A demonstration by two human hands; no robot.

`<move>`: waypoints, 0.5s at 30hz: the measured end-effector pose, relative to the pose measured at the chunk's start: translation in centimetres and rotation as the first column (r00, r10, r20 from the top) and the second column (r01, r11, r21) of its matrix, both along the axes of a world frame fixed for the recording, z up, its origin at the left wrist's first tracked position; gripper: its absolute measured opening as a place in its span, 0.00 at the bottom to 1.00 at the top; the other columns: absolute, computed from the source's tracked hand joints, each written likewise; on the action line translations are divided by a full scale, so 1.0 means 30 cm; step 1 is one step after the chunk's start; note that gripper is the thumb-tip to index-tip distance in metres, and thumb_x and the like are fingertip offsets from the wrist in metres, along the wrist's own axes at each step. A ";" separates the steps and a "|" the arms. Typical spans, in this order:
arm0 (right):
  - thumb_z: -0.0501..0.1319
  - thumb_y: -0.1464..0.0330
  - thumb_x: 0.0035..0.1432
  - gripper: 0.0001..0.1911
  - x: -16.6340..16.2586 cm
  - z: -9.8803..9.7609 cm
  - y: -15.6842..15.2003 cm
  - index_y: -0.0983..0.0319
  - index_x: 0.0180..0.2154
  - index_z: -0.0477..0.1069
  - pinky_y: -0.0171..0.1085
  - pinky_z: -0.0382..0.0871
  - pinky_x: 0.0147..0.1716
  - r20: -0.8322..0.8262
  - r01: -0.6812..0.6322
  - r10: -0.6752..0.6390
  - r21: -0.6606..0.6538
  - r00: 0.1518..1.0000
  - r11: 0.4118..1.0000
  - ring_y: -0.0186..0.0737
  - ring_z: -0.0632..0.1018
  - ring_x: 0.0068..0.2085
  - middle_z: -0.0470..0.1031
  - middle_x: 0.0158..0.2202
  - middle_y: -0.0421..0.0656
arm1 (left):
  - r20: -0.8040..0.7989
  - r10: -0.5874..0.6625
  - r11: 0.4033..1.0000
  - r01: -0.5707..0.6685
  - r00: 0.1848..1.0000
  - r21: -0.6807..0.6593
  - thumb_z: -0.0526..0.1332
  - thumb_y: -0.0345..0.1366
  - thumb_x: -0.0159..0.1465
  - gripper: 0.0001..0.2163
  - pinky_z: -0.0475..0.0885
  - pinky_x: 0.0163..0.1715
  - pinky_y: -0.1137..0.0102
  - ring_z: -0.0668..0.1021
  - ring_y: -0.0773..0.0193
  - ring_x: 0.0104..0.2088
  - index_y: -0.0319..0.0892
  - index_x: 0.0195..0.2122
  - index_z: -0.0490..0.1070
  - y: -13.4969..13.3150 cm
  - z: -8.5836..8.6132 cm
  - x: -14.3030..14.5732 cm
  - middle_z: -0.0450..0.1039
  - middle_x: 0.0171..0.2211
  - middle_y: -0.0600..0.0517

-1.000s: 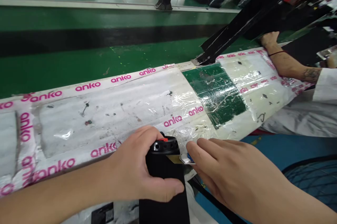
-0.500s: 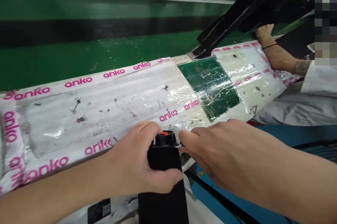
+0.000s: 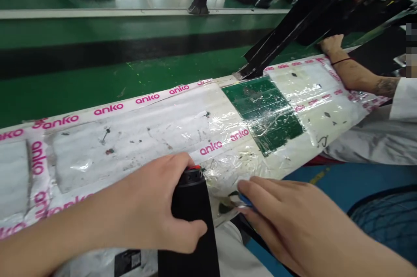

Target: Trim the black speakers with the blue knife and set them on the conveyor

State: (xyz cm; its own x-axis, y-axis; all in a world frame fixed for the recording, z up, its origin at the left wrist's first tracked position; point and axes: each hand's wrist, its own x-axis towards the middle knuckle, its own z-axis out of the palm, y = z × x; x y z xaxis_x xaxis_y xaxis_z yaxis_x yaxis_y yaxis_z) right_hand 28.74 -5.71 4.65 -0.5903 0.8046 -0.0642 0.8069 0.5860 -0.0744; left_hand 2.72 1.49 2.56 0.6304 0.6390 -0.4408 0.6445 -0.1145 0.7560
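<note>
My left hand [image 3: 153,207] is wrapped round a black cylindrical part [image 3: 192,220] with a small red bit at its top end, held upright at the near edge of the workbench [image 3: 130,138]. My right hand [image 3: 286,220] sits just to the right of it, fingers pinched on a small blue-and-silver piece [image 3: 245,201] at the bench edge. The bench top is covered in white sheet, clear film and pink "anko" tape [image 3: 107,109].
A green patch [image 3: 263,112] shows under the film at the right. A co-worker's forearm [image 3: 355,75] in a white sleeve rests on the bench's far right end. Black metal bars [image 3: 293,21] slant overhead. Beyond lies a green conveyor [image 3: 97,64]; a dark fan grille [image 3: 384,220] is lower right.
My right hand has drawn back from the top of the black part, down and to the right along the bench edge. The left hand has kept its grip, tilting the part slightly.
</note>
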 end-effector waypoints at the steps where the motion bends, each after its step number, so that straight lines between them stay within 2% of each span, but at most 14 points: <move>1: 0.44 0.71 0.74 0.09 -0.038 -0.026 0.003 0.57 0.42 0.61 0.40 0.62 0.21 -0.018 -0.013 0.013 0.032 1.000 0.999 0.40 0.76 0.24 0.72 0.28 0.37 | 0.015 -0.007 0.998 0.008 1.000 -0.056 0.72 0.48 0.53 0.19 0.68 0.27 0.67 0.77 0.56 0.35 0.47 0.40 0.70 0.011 0.000 -0.010 0.75 0.37 0.54; 3: 0.44 0.74 0.72 0.10 -0.072 -0.058 0.014 0.59 0.46 0.62 0.41 0.62 0.21 -0.031 -0.039 0.041 0.083 0.999 0.996 0.42 0.77 0.24 0.72 0.28 0.38 | 0.042 -0.004 0.993 0.009 0.999 -0.116 0.75 0.52 0.51 0.24 0.70 0.29 0.68 0.77 0.56 0.37 0.49 0.43 0.72 0.035 -0.009 -0.026 0.75 0.40 0.54; 6: 0.47 0.75 0.69 0.09 -0.059 -0.068 0.029 0.60 0.46 0.62 0.41 0.61 0.20 -0.009 -0.047 0.048 0.104 0.999 0.994 0.43 0.76 0.23 0.71 0.28 0.38 | 0.089 0.007 0.990 0.006 0.996 -0.142 0.76 0.59 0.47 0.28 0.69 0.31 0.67 0.76 0.55 0.38 0.47 0.42 0.73 0.060 -0.035 -0.031 0.74 0.41 0.52; 11: 0.51 0.76 0.65 0.08 -0.041 -0.058 0.046 0.57 0.42 0.60 0.42 0.57 0.20 -0.006 -0.062 0.063 0.030 0.998 0.998 0.44 0.74 0.22 0.69 0.27 0.37 | 0.163 0.027 0.979 0.007 0.986 -0.202 0.76 0.58 0.48 0.26 0.69 0.31 0.68 0.75 0.56 0.38 0.47 0.40 0.74 0.060 -0.069 -0.028 0.74 0.40 0.53; 15: 0.52 0.77 0.63 0.10 -0.051 -0.057 0.065 0.56 0.41 0.59 0.42 0.56 0.21 -0.026 -0.064 0.064 -0.019 0.998 0.998 0.45 0.74 0.23 0.70 0.28 0.37 | 0.156 0.035 0.975 0.001 0.987 -0.222 0.77 0.59 0.47 0.29 0.71 0.34 0.66 0.76 0.54 0.40 0.48 0.42 0.74 0.052 -0.076 -0.042 0.74 0.43 0.52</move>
